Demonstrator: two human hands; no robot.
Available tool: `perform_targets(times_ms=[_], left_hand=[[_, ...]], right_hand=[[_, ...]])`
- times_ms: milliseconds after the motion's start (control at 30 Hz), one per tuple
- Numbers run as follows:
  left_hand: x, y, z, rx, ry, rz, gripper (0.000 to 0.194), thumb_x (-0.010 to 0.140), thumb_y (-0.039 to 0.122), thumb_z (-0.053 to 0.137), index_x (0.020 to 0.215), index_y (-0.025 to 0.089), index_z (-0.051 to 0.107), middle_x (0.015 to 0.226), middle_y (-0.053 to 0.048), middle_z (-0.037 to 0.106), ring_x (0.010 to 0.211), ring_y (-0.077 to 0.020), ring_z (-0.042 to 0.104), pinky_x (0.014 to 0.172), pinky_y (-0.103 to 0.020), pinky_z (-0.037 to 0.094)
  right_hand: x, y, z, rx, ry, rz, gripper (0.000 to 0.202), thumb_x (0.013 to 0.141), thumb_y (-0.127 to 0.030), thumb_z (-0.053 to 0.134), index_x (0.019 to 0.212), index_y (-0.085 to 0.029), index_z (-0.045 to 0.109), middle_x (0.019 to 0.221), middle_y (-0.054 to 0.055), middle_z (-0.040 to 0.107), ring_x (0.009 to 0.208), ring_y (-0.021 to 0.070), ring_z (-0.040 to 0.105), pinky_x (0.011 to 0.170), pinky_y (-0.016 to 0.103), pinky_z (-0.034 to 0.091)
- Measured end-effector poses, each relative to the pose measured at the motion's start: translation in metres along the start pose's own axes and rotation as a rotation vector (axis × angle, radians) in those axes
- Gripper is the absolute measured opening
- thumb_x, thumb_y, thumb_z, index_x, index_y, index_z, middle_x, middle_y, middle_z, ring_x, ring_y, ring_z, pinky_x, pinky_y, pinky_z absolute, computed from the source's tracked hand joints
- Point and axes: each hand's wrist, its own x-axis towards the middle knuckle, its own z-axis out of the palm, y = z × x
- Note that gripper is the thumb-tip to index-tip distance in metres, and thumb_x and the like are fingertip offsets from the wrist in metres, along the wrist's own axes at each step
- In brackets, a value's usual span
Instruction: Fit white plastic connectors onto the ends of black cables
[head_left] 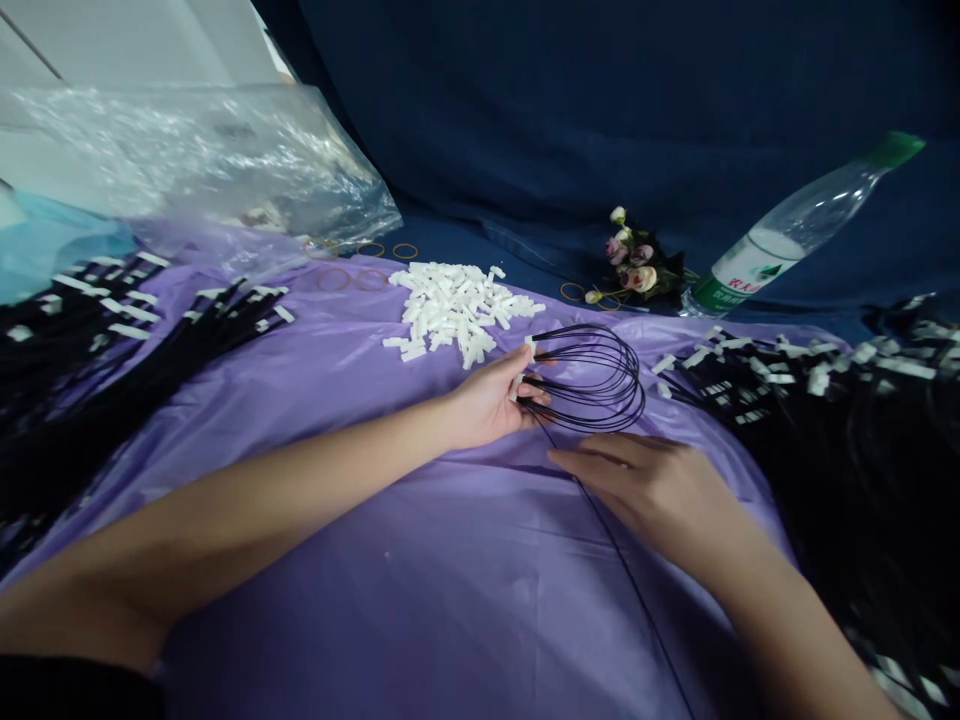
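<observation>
My left hand [495, 400] is closed around the white connectors of a wire harness [637, 385]. Its thin black wires bow out to the right in a loop, running between two white connector ends. From the lower connector, a single black wire [628, 570] trails down toward the bottom of the view. Just below the loop, my right hand [652, 485] has its fingers together on this wire, the fingertips partly hiding it. Behind my left hand lies a pile of small white connectors [457, 308].
Bundles of black wires with white connectors lie at left [150, 370] and right [862, 450] on the purple cloth [450, 580]. A tilted plastic bottle [780, 245], artificial flowers [634, 265], several rubber bands [405, 251] and a clear plastic bag [225, 160] are at the back.
</observation>
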Motion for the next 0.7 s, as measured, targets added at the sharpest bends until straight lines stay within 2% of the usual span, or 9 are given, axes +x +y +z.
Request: perform_targets(times_ms=[100,200,300,367,467,533,600,700], left_hand=[[-0.001,0.001,0.0,-0.014,-0.009,-0.003,0.035,0.089,0.047,0.052,0.092,0.014,0.063,0.055,0.002,0.045,0.055,-0.0111,0.049,0.064,-0.032,0.05],[-0.001,0.001,0.001,-0.006,-0.005,0.001,0.035,0.089,0.047,0.051,0.093,0.015,0.063,0.056,0.001,0.048,0.056,-0.0117,0.05,0.063,-0.031,0.05],[0.0,0.0,0.001,-0.023,0.009,-0.002,0.033,0.089,0.046,0.051,0.093,0.015,0.063,0.054,0.003,0.045,0.056,-0.0112,0.05,0.064,-0.03,0.049],[0.0,0.0,0.0,-0.029,0.003,-0.004,0.033,0.088,0.045,0.053,0.093,0.014,0.063,0.053,0.004,0.042,0.056,-0.0108,0.049,0.066,-0.031,0.05],[0.0,0.0,0.0,-0.001,-0.034,0.018,0.034,0.086,0.046,0.056,0.094,0.014,0.062,0.057,0.003,0.046,0.057,-0.0109,0.05,0.067,-0.034,0.051],[-0.001,-0.001,0.0,0.02,-0.045,0.042,0.032,0.085,0.044,0.059,0.096,0.015,0.061,0.062,0.002,0.048,0.057,-0.0104,0.049,0.067,-0.035,0.051],[-0.002,-0.001,0.001,0.033,-0.048,0.062,0.029,0.085,0.042,0.06,0.097,0.016,0.06,0.066,0.002,0.049,0.056,-0.0094,0.048,0.066,-0.035,0.052],[-0.003,-0.003,0.002,0.048,-0.052,0.082,0.026,0.085,0.041,0.06,0.097,0.018,0.06,0.07,0.001,0.051,0.055,-0.0082,0.046,0.065,-0.035,0.052]], right_hand=[[0.002,-0.003,0.002,0.058,-0.022,-0.018,0.024,0.088,-0.016,0.057,0.106,-0.026,0.067,0.1,0.001,0.07,0.077,0.014,0.067,0.067,0.024,0.051],[0.001,-0.002,0.003,0.146,0.017,0.019,0.021,0.089,-0.016,0.056,0.103,-0.025,0.068,0.103,0.002,0.07,0.081,0.0141,0.067,0.072,0.025,0.053],[0.0,0.003,0.006,0.313,0.113,0.179,0.019,0.09,-0.019,0.056,0.102,-0.025,0.07,0.102,0.003,0.07,0.085,0.0142,0.068,0.075,0.025,0.053],[0.001,0.007,0.008,0.478,0.206,0.36,0.014,0.088,-0.024,0.06,0.096,-0.024,0.071,0.094,0.003,0.071,0.081,0.015,0.067,0.068,0.024,0.053],[0.007,0.009,0.011,0.862,0.392,0.723,0.014,0.082,-0.035,0.066,0.083,-0.022,0.071,0.086,0.003,0.07,0.058,0.0116,0.061,0.047,0.023,0.048],[0.011,0.009,0.01,1.155,0.573,0.928,0.019,0.078,-0.039,0.069,0.075,-0.02,0.067,0.087,0.001,0.066,0.05,0.0081,0.055,0.039,0.02,0.041],[0.014,0.01,0.006,1.353,0.766,1.055,0.019,0.074,-0.037,0.073,0.074,-0.02,0.064,0.089,-0.001,0.063,0.051,0.0066,0.053,0.038,0.018,0.039],[0.011,0.017,-0.003,1.475,1.035,1.117,0.015,0.075,-0.035,0.072,0.08,-0.023,0.065,0.085,-0.004,0.059,0.06,0.0069,0.056,0.048,0.019,0.047]])
